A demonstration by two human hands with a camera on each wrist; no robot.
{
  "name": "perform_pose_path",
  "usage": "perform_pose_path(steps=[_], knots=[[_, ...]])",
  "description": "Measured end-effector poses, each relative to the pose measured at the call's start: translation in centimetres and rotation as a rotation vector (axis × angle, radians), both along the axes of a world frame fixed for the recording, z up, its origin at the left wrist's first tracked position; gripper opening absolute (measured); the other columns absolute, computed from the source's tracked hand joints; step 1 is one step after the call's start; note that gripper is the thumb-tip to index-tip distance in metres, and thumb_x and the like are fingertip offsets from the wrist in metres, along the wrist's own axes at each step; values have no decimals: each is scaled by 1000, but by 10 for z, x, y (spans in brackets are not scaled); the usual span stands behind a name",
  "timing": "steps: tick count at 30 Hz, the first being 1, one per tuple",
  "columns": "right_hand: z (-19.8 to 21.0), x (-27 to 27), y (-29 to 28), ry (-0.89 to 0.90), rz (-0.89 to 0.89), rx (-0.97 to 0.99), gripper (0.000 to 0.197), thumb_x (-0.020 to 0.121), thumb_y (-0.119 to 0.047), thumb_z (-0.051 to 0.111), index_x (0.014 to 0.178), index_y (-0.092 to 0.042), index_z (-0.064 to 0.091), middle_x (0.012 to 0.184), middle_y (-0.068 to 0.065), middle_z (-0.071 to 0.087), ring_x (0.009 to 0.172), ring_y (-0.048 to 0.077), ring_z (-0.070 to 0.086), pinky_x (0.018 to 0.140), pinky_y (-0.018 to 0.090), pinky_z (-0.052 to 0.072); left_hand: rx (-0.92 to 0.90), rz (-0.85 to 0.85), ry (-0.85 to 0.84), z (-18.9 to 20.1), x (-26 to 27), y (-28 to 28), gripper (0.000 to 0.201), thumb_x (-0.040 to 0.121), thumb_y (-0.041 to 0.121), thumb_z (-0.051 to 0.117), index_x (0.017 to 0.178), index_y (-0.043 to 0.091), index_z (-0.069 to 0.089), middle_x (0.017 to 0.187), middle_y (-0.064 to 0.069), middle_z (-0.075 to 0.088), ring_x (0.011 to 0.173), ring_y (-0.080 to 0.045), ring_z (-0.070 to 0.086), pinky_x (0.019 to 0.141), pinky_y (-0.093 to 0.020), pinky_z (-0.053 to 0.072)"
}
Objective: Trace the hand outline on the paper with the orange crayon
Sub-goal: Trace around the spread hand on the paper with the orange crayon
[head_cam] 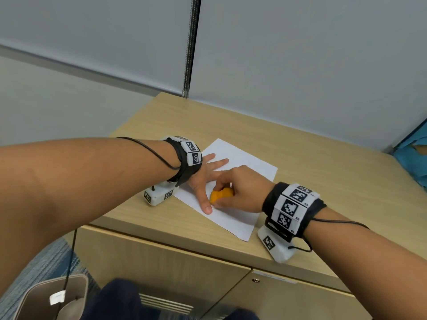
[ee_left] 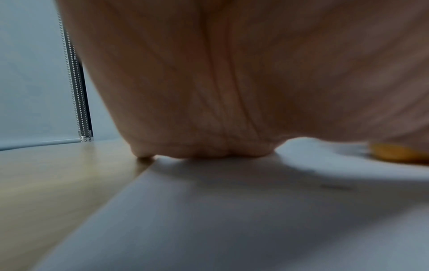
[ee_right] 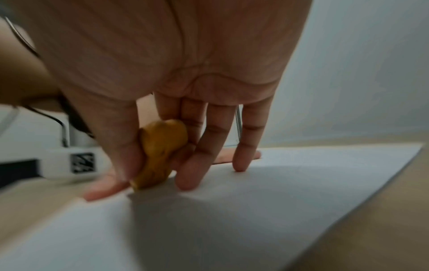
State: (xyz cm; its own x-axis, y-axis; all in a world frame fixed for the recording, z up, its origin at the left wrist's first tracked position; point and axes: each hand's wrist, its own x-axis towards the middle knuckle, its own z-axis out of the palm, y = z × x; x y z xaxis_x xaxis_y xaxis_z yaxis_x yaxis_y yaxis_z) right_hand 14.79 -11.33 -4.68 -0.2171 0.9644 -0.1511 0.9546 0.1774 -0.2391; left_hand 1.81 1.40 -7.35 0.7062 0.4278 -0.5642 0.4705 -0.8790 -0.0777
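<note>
A white sheet of paper (head_cam: 233,218) lies on the wooden cabinet top. My left hand (head_cam: 205,176) rests flat on the paper with straight, spread fingers; the thumb points toward me. My right hand (head_cam: 238,192) pinches a chunky orange crayon (head_cam: 220,195) between thumb and fingers, its tip on the paper beside the left thumb. In the right wrist view the crayon (ee_right: 160,154) sits between my thumb and fingers, touching the paper (ee_right: 255,210) next to the left thumb tip. The left wrist view shows my left palm (ee_left: 209,91) pressed down on the paper (ee_left: 232,210), the crayon (ee_left: 399,153) at the right edge.
The cabinet top (head_cam: 323,181) stands in a corner against grey walls, with a metal strip (head_cam: 191,42) in the corner. A teal object (head_cam: 413,153) is at the far right. A beige bin (head_cam: 46,299) stands on the floor at lower left. Cabinet doors (head_cam: 161,269) face me.
</note>
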Motion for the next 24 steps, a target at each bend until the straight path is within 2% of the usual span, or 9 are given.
perform_pose_path(steps=[4, 7, 8, 11, 13, 15, 18, 20, 24], knots=[[10, 2, 6, -54, 28, -40, 29, 82, -47, 78, 103, -26, 76, 86, -16, 66, 75, 1, 58, 73, 23, 49, -7, 0, -10, 0, 0, 0, 134, 46, 90, 67, 146, 57, -16, 153, 8, -44, 142, -33, -36, 115, -67, -5], [10, 8, 23, -147, -56, 66, 23, 85, -43, 74, 94, -22, 72, 80, -10, 61, 80, 17, 61, 72, 29, 49, -18, 15, -37, -1, -3, 0, 139, 46, 88, 69, 147, 53, -20, 155, 11, -40, 143, -33, -35, 115, -67, -7], [9, 9, 24, -145, -68, 81, 20, 85, -43, 74, 91, -24, 70, 78, -11, 59, 80, 18, 60, 71, 29, 48, -14, 17, -37, -1, -3, -1, 139, 47, 88, 70, 147, 53, -20, 155, 12, -40, 143, -33, -35, 115, -66, -7], [8, 5, 13, -80, -4, 1, 25, 80, -45, 80, 97, -27, 76, 76, -19, 59, 71, 1, 56, 69, 22, 45, -1, 13, -20, 2, -3, -4, 132, 51, 86, 69, 147, 55, -17, 154, 9, -42, 143, -33, -35, 115, -65, -6], [10, 3, 6, -63, 37, -67, 29, 78, -47, 82, 99, -29, 77, 77, -20, 62, 70, -4, 55, 69, 20, 46, -1, 17, -22, 4, -3, -5, 129, 52, 86, 69, 146, 57, -15, 153, 8, -44, 142, -33, -36, 115, -65, -6], [12, 5, 11, -61, 6, -49, 27, 77, -48, 82, 94, -28, 76, 80, -18, 65, 70, -3, 55, 72, 24, 50, -5, 18, -32, 4, -3, -6, 131, 53, 85, 70, 146, 56, -17, 154, 9, -42, 143, -33, -35, 114, -65, -6], [8, 9, 24, -111, -79, 88, 19, 80, -44, 78, 81, -28, 68, 69, -16, 56, 64, 2, 50, 69, 30, 49, -14, 22, -47, 4, -4, -6, 134, 55, 81, 72, 148, 51, -19, 155, 9, -39, 143, -33, -34, 114, -63, -8], [6, 6, 20, -78, -72, 72, 19, 79, -43, 79, 86, -26, 73, 70, -16, 59, 65, 1, 52, 69, 28, 50, -6, 17, -31, 5, -4, -6, 132, 54, 84, 70, 148, 53, -17, 154, 9, -41, 143, -34, -35, 115, -65, -7], [12, -3, 4, -10, 43, -101, 27, 76, -44, 85, 95, -27, 78, 83, -13, 71, 71, 0, 60, 70, 20, 51, -6, 16, -9, 7, -4, -6, 124, 51, 89, 66, 146, 60, -8, 152, 7, -44, 142, -34, -37, 115, -68, -4]])
